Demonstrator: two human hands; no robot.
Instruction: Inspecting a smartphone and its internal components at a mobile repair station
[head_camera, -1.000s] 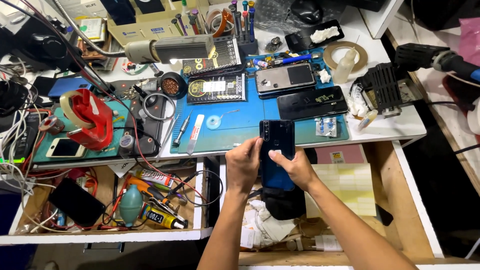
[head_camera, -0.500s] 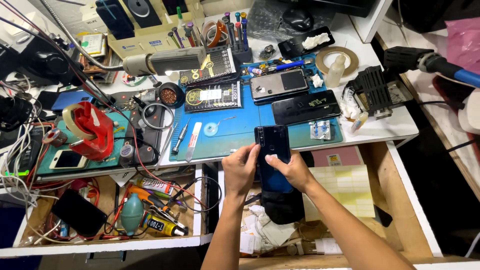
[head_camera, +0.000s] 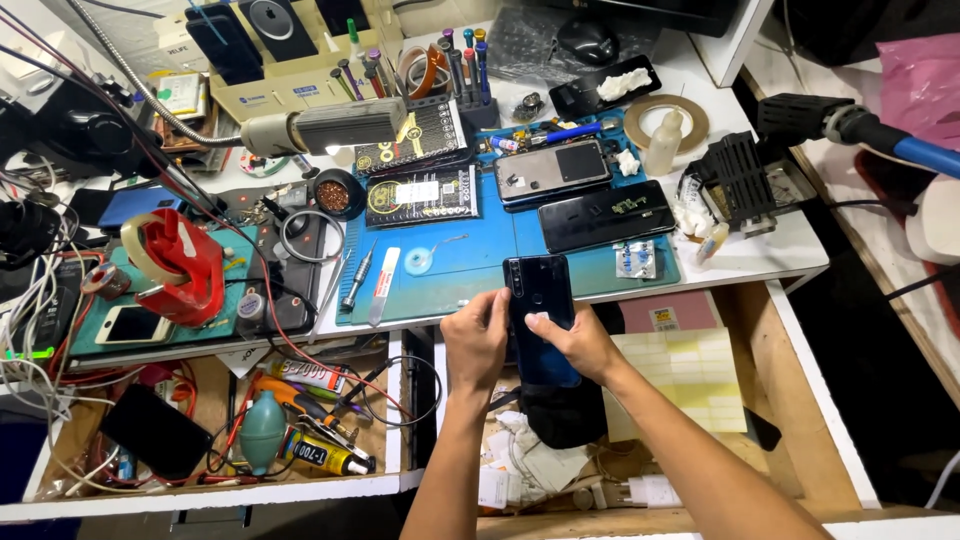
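phone (head_camera: 541, 318), dark, glossy, back up, over the blue mat's (head_camera: 470, 255) front edge; our left hand (head_camera: 476, 343) and right hand (head_camera: 572, 345) pinch its sides; we judge it light, stiff, slippery, fragile, best gripped by the edges.

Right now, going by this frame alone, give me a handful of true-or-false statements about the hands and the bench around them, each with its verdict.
1. Both hands grip one dark phone, the left hand on its left edge and the right hand on its right. True.
2. The phone lies flat on the blue mat, untouched. False: it is held at the bench's front edge.
3. A red tape dispenser stands left of the mat. True.
4. The teal bulb blower sits on the blue mat. False: it lies in the open drawer below.
5. Two more phones lie on the mat beyond the hands. True.
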